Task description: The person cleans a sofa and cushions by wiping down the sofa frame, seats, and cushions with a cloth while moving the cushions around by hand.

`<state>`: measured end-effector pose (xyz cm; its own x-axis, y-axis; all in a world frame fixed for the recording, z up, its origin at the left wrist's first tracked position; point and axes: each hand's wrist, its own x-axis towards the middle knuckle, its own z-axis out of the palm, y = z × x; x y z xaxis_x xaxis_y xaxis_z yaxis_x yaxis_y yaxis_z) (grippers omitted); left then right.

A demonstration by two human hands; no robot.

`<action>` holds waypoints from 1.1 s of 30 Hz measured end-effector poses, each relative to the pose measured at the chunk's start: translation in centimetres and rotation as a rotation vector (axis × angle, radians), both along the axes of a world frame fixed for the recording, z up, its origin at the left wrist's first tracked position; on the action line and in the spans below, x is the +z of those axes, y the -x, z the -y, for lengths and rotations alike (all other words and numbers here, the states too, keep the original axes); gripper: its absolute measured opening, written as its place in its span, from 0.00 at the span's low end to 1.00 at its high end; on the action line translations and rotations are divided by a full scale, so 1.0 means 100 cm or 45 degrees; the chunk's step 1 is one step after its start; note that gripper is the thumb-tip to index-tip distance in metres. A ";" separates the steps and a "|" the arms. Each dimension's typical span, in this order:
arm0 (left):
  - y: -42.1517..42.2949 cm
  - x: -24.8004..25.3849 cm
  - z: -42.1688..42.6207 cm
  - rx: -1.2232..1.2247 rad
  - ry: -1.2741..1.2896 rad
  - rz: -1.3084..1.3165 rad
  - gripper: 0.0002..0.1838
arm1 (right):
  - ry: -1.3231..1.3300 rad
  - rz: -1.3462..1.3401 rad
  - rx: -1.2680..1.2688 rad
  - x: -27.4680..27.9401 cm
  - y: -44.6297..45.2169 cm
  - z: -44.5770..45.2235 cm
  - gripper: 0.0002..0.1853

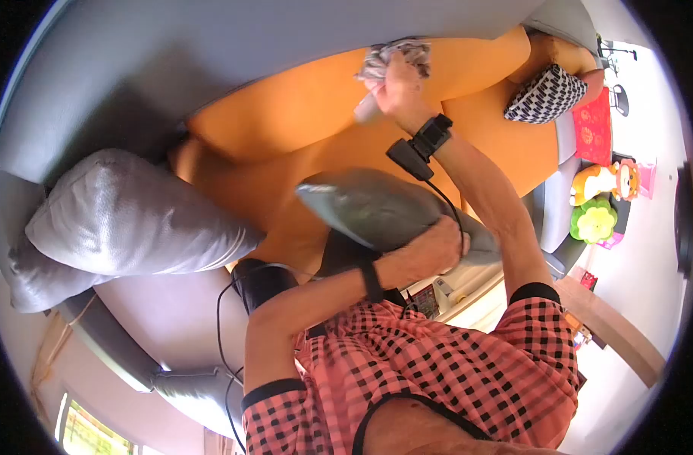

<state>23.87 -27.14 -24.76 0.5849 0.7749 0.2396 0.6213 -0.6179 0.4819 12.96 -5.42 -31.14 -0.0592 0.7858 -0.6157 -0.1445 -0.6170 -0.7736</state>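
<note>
My right hand (399,85) is closed on a crumpled patterned cloth (418,53), held against the upper part of the orange sofa backrest (301,98). That hand is slightly blurred. Nearer my body, my left hand (431,246) grips the edge of a dark grey cushion (362,205), which is tilted above the orange seat (490,144). The fingers of my left hand are bent against the cushion and partly hidden.
Shiny grey cushions (126,216) lean at the left on the grey sofa. A black-and-white patterned cushion (545,95) sits at the upper right, near a red cloth (593,129), a lion-shaped toy (604,182) and a green item (594,221). A black cable (219,326) hangs by my left arm.
</note>
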 end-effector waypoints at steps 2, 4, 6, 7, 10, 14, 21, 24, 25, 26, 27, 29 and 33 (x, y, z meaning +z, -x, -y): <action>-0.019 -0.005 -0.011 0.127 -0.088 0.105 0.16 | -0.059 0.033 0.215 -0.009 0.002 0.004 0.12; -0.033 -0.025 -0.021 0.215 -0.140 0.180 0.17 | -0.113 0.240 0.346 -0.008 0.001 -0.007 0.12; -0.038 -0.047 -0.035 0.267 -0.149 0.213 0.18 | -0.085 0.310 0.371 0.004 0.006 -0.010 0.14; -0.033 -0.041 -0.041 0.156 -0.004 0.203 0.23 | -0.083 0.329 0.406 0.007 0.007 -0.012 0.14; -0.030 -0.036 -0.053 0.440 -0.120 0.144 0.26 | -0.078 0.438 0.512 -0.008 -0.003 -0.027 0.14; -0.016 -0.018 -0.038 0.410 -0.175 -0.004 0.27 | -0.061 0.482 0.457 -0.007 -0.001 -0.028 0.13; 0.074 -0.146 0.072 0.561 0.503 0.926 0.09 | -0.211 -0.058 0.962 -0.048 0.014 0.047 0.13; 0.102 -0.209 0.122 1.435 0.692 1.238 0.13 | -0.737 0.379 1.196 -0.030 0.092 0.162 0.15; 0.135 -0.192 0.128 1.406 0.740 1.785 0.15 | -1.049 0.371 1.191 -0.038 0.112 0.182 0.15; 0.168 -0.174 0.134 1.366 0.728 2.341 0.17 | -1.294 0.382 1.164 -0.046 0.127 0.195 0.15; 0.188 -0.187 0.150 1.408 0.814 1.993 0.18 | -1.450 0.385 1.159 -0.053 0.141 0.198 0.15; 0.201 -0.196 0.165 1.487 0.930 1.849 0.23 | -1.447 0.485 1.624 -0.052 0.138 0.194 0.14; 0.191 -0.173 0.143 1.689 1.036 2.692 0.34 | -1.370 0.750 2.434 -0.029 0.088 0.166 0.11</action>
